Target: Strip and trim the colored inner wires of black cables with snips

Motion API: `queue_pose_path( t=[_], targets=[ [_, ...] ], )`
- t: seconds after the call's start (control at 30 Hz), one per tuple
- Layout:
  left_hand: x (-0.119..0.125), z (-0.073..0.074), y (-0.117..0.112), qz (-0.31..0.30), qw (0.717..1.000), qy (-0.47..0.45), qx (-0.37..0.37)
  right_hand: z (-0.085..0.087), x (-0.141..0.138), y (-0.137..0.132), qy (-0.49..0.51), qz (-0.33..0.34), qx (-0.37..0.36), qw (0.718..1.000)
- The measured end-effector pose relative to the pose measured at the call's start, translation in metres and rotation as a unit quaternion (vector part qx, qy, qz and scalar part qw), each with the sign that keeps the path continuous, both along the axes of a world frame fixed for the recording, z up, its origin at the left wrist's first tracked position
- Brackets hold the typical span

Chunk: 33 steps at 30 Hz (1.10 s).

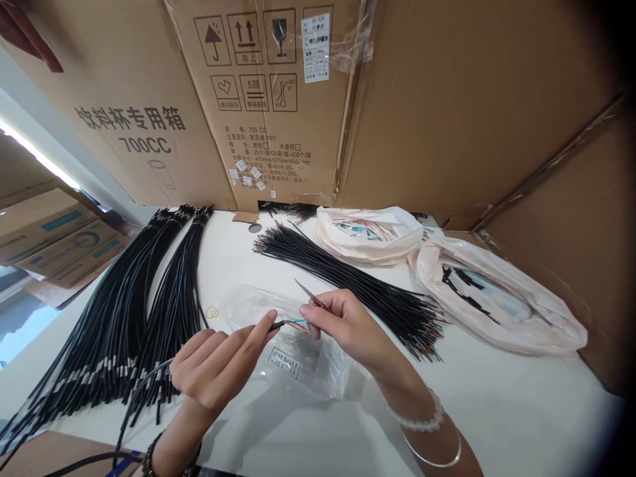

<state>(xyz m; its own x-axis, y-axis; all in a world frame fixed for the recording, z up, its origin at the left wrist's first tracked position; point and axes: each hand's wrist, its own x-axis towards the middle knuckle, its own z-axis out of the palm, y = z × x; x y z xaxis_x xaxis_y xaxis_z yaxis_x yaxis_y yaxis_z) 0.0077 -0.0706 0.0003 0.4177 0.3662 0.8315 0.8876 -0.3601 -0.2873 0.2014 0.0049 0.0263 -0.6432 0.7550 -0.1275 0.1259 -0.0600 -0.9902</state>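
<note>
Pinched in my left hand (223,364) is a black cable (278,325), its stripped end pointing right. Thin coloured wires (297,324), blue, yellow and darker ones, fan out of that end to the fingertips of my right hand (342,324). The right thumb and finger close on the wire ends. Also in the right hand is a small pointed tool with a metal blade (307,291) and a bit of red at its base; its exact kind is partly hidden. Below both hands lies a clear plastic bag (318,371) printed "RoHS".
Bundles of black cables (114,318) lie at the left, and another cable bundle (342,278) lies diagonally behind my right hand. Two white bags, one with coloured scraps (322,222) and one with black pieces (427,265), stand at the right. Cardboard boxes (288,159) wall the back.
</note>
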Motion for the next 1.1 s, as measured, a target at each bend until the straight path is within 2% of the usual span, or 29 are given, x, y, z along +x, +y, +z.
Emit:
queue_pose_path(
  t=[0.13, 0.27, 0.33, 0.4, 0.43, 0.5, 0.6, 0.73, 0.8, 0.83, 0.87, 0.97, 1.03, 1.1],
  targets=[
    [-0.001, -0.004, 0.002, 0.006, 1.000, -0.021, -0.004, 0.006, 0.001, -0.009, -0.028, -0.037, 0.063, 0.997],
    [0.003, -0.006, 0.002, -0.009, 0.993, -0.102, -0.052, 0.009, 0.000, -0.018, -0.073, -0.112, 0.187, 0.973],
    [0.005, -0.004, 0.002, -0.036, 0.975, -0.184, -0.118, 0.009, 0.001, -0.021, -0.071, -0.123, 0.242, 0.960],
    [0.006, 0.000, 0.000, -0.070, 0.929, -0.284, -0.228, 0.008, 0.003, -0.022, -0.051, -0.118, 0.312, 0.941],
    [0.006, 0.003, 0.000, -0.090, 0.892, -0.332, -0.292, 0.007, 0.004, -0.022, -0.041, -0.115, 0.355, 0.927],
    [0.004, 0.006, -0.001, -0.136, 0.797, -0.414, -0.418, 0.006, 0.007, -0.022, -0.027, -0.111, 0.436, 0.893],
    [0.002, 0.007, 0.000, -0.198, 0.610, -0.507, -0.575, 0.004, 0.009, -0.019, -0.012, -0.104, 0.489, 0.866],
    [0.003, 0.001, 0.002, -0.275, 0.334, -0.583, -0.688, 0.003, 0.009, -0.015, 0.015, -0.075, 0.465, 0.882],
    [0.004, -0.003, 0.002, -0.310, 0.228, -0.589, -0.711, 0.003, 0.009, -0.012, 0.031, -0.051, 0.441, 0.896],
    [0.004, -0.006, 0.002, -0.322, 0.192, -0.582, -0.722, 0.002, 0.008, -0.011, 0.037, -0.040, 0.430, 0.901],
    [0.004, -0.008, 0.001, -0.328, 0.166, -0.573, -0.732, 0.001, 0.008, -0.009, 0.043, -0.029, 0.421, 0.905],
    [0.006, -0.013, -0.001, -0.337, 0.114, -0.550, -0.755, -0.001, 0.007, -0.005, 0.048, -0.016, 0.400, 0.915],
    [0.008, -0.014, -0.002, -0.336, 0.097, -0.545, -0.762, -0.001, 0.008, -0.003, 0.038, -0.016, 0.394, 0.918],
    [0.011, -0.015, -0.003, -0.331, 0.093, -0.544, -0.766, -0.001, 0.011, 0.000, 0.030, -0.012, 0.401, 0.915]
  ],
)
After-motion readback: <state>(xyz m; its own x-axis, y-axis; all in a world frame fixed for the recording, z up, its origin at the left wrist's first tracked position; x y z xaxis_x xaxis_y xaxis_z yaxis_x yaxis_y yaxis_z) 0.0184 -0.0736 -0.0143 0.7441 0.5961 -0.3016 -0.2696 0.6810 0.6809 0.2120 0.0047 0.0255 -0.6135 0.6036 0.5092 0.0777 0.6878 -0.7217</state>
